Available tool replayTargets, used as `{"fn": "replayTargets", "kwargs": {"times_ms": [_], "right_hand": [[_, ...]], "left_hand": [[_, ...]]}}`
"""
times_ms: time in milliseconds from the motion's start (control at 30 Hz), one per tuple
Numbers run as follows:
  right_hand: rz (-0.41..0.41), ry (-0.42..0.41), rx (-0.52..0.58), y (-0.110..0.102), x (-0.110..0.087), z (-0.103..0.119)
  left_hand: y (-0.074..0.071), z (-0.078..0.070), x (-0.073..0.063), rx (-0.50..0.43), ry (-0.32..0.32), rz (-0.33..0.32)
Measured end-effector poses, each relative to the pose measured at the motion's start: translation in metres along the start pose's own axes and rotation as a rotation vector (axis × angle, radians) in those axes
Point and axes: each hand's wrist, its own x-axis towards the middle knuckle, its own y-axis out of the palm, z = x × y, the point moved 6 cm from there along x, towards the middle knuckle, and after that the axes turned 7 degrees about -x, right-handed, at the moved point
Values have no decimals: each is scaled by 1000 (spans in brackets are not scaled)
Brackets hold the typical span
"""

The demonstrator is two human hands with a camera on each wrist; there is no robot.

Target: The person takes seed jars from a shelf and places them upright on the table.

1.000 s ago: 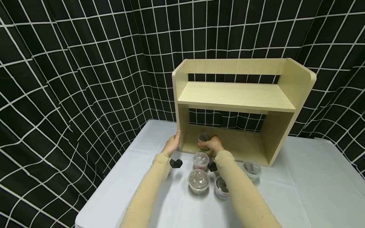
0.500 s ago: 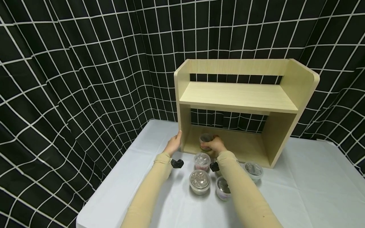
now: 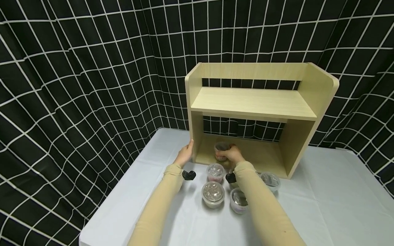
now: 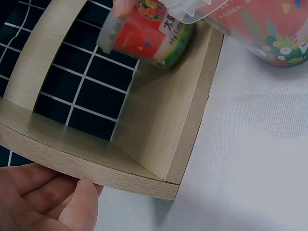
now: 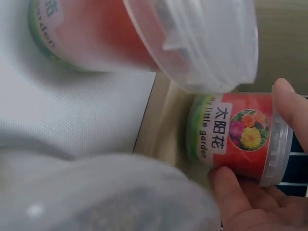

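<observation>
My right hand (image 3: 233,154) holds a small lidded plastic tub (image 3: 221,147) inside the lower compartment of a light wooden shelf unit (image 3: 252,102), near its left side. In the right wrist view, thumb and fingers grip the tub (image 5: 240,130) around its lid end; its red label reads "My little garden" and shows flowers. My left hand (image 3: 184,155) rests against the outside of the shelf's left panel. The left wrist view has its thumb at the panel's front edge, with the other fingers partly hidden behind the panel.
Several more lidded tubs stand on the white table before the shelf: one nearest the shelf (image 3: 215,172), a wider one (image 3: 213,194), another beside my right forearm (image 3: 238,201) and one to the right (image 3: 270,180). Black grid-patterned curtain (image 3: 104,85) surrounds the table.
The head view shifts slightly. Both hands keep nearly the same places, and the held tub shows a little more of its red label.
</observation>
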Motion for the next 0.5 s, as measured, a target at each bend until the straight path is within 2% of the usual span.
{"fn": "replayTargets", "kwargs": {"times_ms": [67,233,433,500], "right_hand": [[8,-11,45,-1,3,-4],[27,-67,18,-15,7,-2],[31,-86,10,-37,-2,8],[37,-96,44,-43,-6,10]], "left_hand": [[0,2,1,3,-3,-3],[1,3,3,-7,-15,-11],[1,-1,1,-26,-23,-12],[2,0,0,-32,-28,-5]]}}
